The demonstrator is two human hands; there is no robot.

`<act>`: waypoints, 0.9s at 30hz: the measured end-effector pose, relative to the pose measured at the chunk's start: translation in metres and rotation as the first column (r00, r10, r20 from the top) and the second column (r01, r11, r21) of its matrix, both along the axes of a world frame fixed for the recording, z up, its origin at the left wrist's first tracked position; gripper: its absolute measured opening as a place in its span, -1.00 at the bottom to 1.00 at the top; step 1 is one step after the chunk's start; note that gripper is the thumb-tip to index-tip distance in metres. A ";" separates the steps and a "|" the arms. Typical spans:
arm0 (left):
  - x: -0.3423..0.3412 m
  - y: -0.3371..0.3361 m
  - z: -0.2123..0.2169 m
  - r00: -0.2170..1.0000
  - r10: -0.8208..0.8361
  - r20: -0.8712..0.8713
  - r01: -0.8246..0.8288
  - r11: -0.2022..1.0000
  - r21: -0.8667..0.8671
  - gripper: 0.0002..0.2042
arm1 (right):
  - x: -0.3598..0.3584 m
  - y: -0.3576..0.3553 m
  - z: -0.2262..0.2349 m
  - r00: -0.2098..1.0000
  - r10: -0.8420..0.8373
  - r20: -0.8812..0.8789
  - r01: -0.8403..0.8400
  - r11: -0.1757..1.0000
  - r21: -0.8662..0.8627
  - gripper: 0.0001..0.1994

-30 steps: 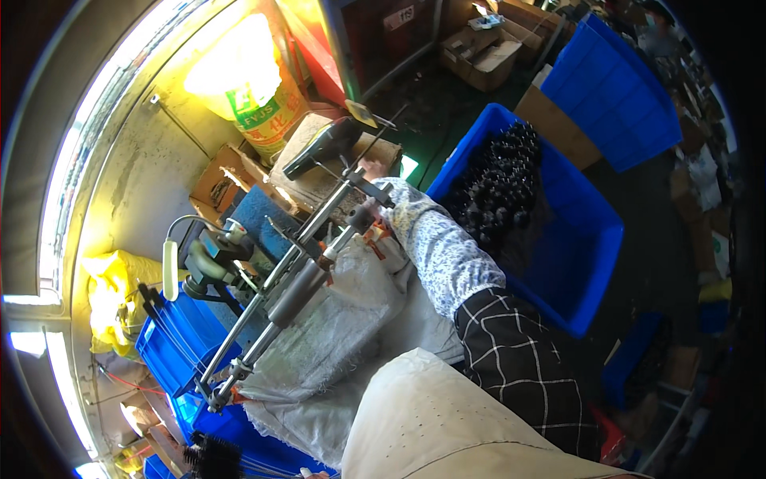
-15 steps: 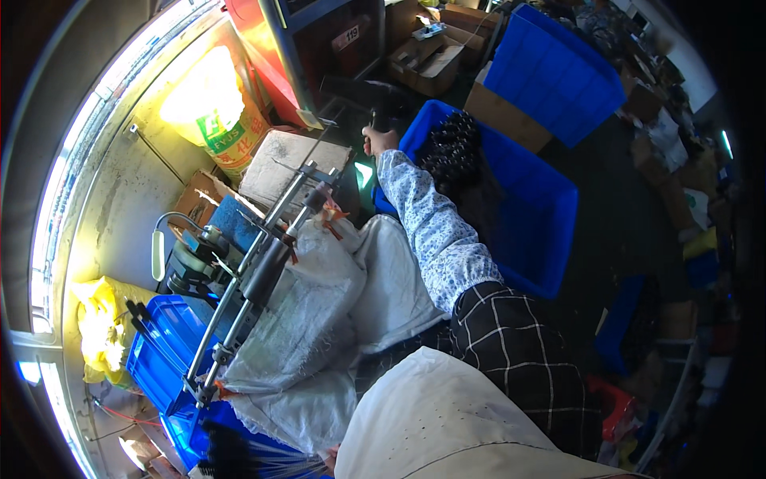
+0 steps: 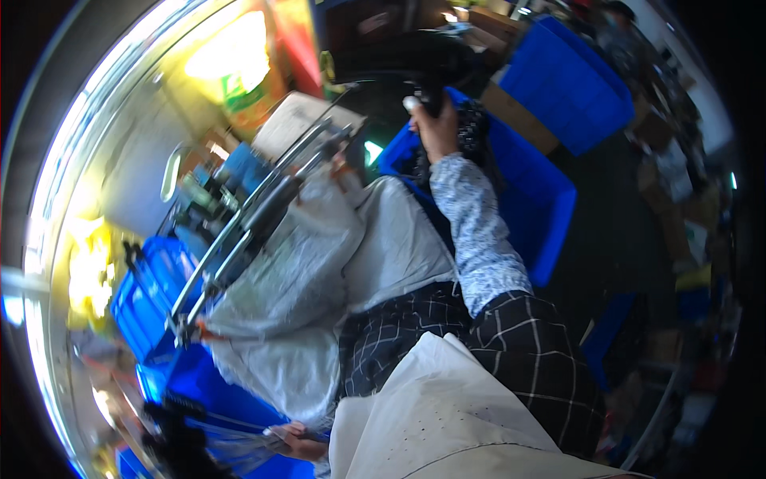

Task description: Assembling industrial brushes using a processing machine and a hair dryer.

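I cannot tell what my right hand (image 3: 437,132) grips: the dark thing (image 3: 431,96) in it is smeared by motion blur. My left hand (image 3: 291,441) is half covered by the pale cloth (image 3: 447,415) near the lower edge, so its fingers are hidden. The black pieces (image 3: 472,128) in the blue crate (image 3: 550,207) are too blurred to identify.

We are stretching our right arm far forward, patterned sleeve to the wrist, right hand (image 3: 437,128) curling its fingers closed. Our left hand (image 3: 297,441) is sitting low near the body, fingers bent.
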State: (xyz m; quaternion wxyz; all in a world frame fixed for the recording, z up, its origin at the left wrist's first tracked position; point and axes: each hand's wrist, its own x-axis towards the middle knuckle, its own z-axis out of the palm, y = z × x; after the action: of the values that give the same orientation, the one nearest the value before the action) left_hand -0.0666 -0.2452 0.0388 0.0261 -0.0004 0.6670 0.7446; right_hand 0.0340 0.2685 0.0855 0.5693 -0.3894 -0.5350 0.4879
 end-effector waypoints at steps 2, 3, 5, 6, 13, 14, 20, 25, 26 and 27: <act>0.006 -0.031 0.000 0.999 0.045 -0.029 -0.045 0.999 0.023 -0.85 | -0.003 -0.023 0.004 0.994 0.015 0.113 -0.024 0.996 0.084 -0.65; 0.008 -0.031 -0.008 0.998 0.056 0.006 -0.057 0.996 0.070 -0.86 | 0.020 0.002 -0.023 0.951 -0.094 0.293 0.002 0.954 0.300 -0.67; 0.014 -0.023 -0.011 0.996 0.067 0.062 -0.072 0.994 0.078 -0.88 | 0.022 -0.026 -0.012 0.970 -0.041 0.239 -0.009 0.979 0.203 -0.74; 0.020 -0.029 -0.019 0.985 0.110 0.135 -0.129 0.981 0.146 -0.89 | 0.017 -0.038 -0.015 0.991 -0.006 0.136 -0.015 0.989 0.150 -0.70; 0.035 -0.051 0.000 0.975 0.191 0.111 -0.183 0.980 -0.084 -0.86 | 0.016 -0.082 0.013 0.942 0.215 0.257 -0.298 0.887 0.353 -0.75; 0.033 -0.057 0.010 0.974 0.182 0.132 -0.165 0.978 -0.131 -0.85 | 0.033 -0.053 -0.008 0.908 0.100 0.408 -0.337 0.753 0.565 -0.74; 0.023 -0.065 0.022 0.977 -0.072 0.202 0.101 0.986 -0.136 -0.87 | 0.023 -0.083 -0.038 0.830 0.251 0.497 -0.534 0.614 0.581 -0.61; 0.030 -0.048 0.015 0.971 -0.113 0.209 0.139 0.984 -0.112 -0.91 | 0.031 -0.095 -0.031 0.549 -0.133 0.825 -0.661 0.535 0.526 -0.48; 0.029 -0.047 0.015 0.969 -0.123 0.215 0.149 0.983 -0.110 -0.91 | 0.032 -0.099 -0.027 0.546 -0.174 0.819 -0.663 0.509 0.550 -0.48; 0.027 -0.046 0.016 0.970 -0.121 0.209 0.148 0.982 -0.118 -0.91 | 0.033 -0.102 -0.024 0.543 -0.214 0.812 -0.665 0.481 0.571 -0.48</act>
State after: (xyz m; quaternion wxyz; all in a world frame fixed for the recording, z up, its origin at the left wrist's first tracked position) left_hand -0.0394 -0.2915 0.0547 0.1437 -0.0319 0.7076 0.6911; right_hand 0.0669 0.1662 0.0615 0.2886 -0.1469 -0.9461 0.0090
